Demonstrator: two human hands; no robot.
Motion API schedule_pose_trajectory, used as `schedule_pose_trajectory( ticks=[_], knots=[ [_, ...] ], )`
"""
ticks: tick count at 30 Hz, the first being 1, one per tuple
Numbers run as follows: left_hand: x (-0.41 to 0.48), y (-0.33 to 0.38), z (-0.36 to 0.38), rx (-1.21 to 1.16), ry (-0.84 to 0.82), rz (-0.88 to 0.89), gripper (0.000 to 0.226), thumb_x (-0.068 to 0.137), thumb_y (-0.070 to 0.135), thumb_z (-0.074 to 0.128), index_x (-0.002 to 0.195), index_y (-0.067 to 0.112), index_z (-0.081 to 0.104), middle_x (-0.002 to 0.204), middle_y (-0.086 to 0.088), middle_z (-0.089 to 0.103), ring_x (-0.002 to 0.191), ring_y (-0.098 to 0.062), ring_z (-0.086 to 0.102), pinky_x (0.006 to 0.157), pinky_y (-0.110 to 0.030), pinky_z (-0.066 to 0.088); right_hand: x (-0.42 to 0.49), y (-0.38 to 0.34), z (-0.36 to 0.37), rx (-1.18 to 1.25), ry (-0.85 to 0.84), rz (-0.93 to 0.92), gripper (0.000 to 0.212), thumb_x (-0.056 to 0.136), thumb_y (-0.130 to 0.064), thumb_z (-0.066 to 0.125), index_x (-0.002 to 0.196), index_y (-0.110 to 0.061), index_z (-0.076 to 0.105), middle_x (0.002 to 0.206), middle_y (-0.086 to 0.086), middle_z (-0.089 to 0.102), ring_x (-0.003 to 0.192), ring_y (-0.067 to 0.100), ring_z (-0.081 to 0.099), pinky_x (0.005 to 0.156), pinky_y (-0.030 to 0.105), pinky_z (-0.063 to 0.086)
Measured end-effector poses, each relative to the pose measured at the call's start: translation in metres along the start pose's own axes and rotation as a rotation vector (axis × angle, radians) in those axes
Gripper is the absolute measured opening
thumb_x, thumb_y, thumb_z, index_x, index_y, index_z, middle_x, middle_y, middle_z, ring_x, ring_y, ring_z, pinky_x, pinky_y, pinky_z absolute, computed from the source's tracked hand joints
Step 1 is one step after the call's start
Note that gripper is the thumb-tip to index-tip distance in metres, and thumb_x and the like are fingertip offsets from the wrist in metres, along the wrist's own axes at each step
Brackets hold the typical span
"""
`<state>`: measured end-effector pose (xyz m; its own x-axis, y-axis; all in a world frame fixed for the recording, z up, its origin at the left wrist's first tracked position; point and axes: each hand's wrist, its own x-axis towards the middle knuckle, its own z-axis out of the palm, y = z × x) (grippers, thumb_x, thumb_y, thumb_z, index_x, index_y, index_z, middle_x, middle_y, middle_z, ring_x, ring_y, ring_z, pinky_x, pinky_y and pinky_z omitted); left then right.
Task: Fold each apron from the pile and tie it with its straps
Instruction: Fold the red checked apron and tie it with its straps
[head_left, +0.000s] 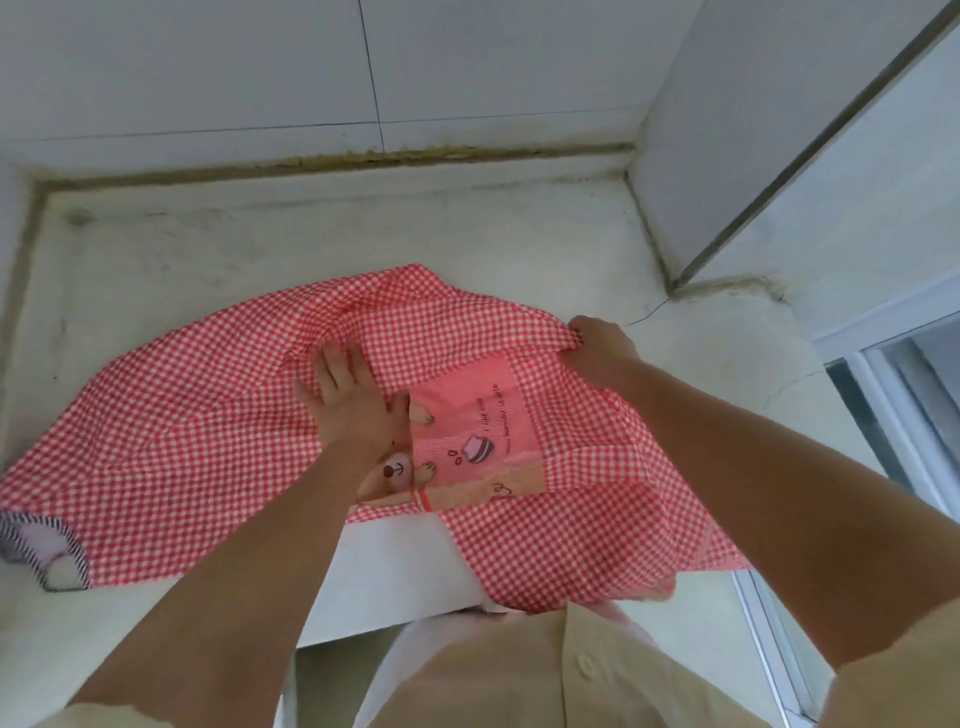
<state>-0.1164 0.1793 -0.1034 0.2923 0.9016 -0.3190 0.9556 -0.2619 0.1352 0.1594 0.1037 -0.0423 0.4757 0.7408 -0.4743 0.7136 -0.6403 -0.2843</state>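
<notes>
A red-checked apron lies spread across the middle of the pale worktop, rumpled toward the back. Its near right part hangs over the worktop's near edge, in front of the person's beige shirt.

The left hand lies flat on the apron near its middle, fingers straight and spread, pressing the cloth down just left of a pink pocket printed with a bear. The right hand is well to the right of it, at the apron's right edge, with its fingers curled round a bunched fold of the checked cloth.

At the worktop's left edge a bit of striped cloth sticks out from under the apron's near left corner. Grey tiled wall rises behind the back edge.
</notes>
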Motion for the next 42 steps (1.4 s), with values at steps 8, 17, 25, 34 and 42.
schedule_pose_trajectory(
  ticks=[8,17,25,34,42],
  knots=[
    [-0.044,0.048,-0.014,-0.185,0.06,0.922,0.092,0.08,0.083,0.036,0.149,0.023,0.035,0.154,-0.005,0.027,0.14,-0.024,0.026,0.116,-0.049,0.023,-0.002,0.02,0.01,0.095,0.065,-0.076,0.061,0.087,-0.027,0.064,0.142,-0.016,0.041,0.138,0.009,0.049,0.128,0.028,0.046,0.107,0.042,0.034],
    [-0.066,0.084,0.013,0.099,-0.008,0.662,0.027,0.097,0.028,0.05,0.119,0.017,0.062,0.117,-0.006,0.066,0.104,-0.023,0.061,0.085,-0.034,0.047,-0.071,0.037,0.017,0.713,0.085,-0.177,0.008,0.092,-0.011,0.062,0.096,-0.011,0.069,0.088,0.003,0.07,0.069,0.008,0.063,0.069,0.027,0.052],
    [-0.074,0.083,-0.001,-0.116,0.085,0.41,0.046,0.092,0.042,0.06,0.134,0.027,0.048,0.098,0.0,0.071,0.078,-0.02,0.067,0.067,-0.039,0.058,-0.139,0.085,0.023,0.824,-1.116,0.32,0.102,0.087,-0.073,0.039,0.146,0.009,0.027,0.138,0.032,0.048,0.115,0.042,0.059,0.089,0.045,0.056],
    [-0.12,0.079,-0.027,-0.231,0.351,0.353,0.032,0.097,0.015,0.052,0.129,0.017,0.053,0.093,-0.012,0.069,0.081,-0.034,0.065,0.065,-0.039,0.048,-0.15,0.103,0.047,1.599,-0.285,0.607,0.095,0.082,-0.046,0.07,0.154,-0.023,0.013,0.153,0.011,0.028,0.129,0.051,0.042,0.066,0.05,0.061],
    [-0.123,0.041,-0.026,-0.373,0.22,0.35,0.024,0.091,0.037,0.061,0.109,0.034,0.045,0.091,-0.002,0.069,0.079,-0.029,0.066,0.07,-0.052,0.054,-0.116,0.069,0.048,1.586,-0.231,0.673,0.045,0.103,-0.021,0.038,0.146,-0.007,0.038,0.142,0.008,0.048,0.137,0.028,0.041,0.114,0.061,0.023]
  ],
)
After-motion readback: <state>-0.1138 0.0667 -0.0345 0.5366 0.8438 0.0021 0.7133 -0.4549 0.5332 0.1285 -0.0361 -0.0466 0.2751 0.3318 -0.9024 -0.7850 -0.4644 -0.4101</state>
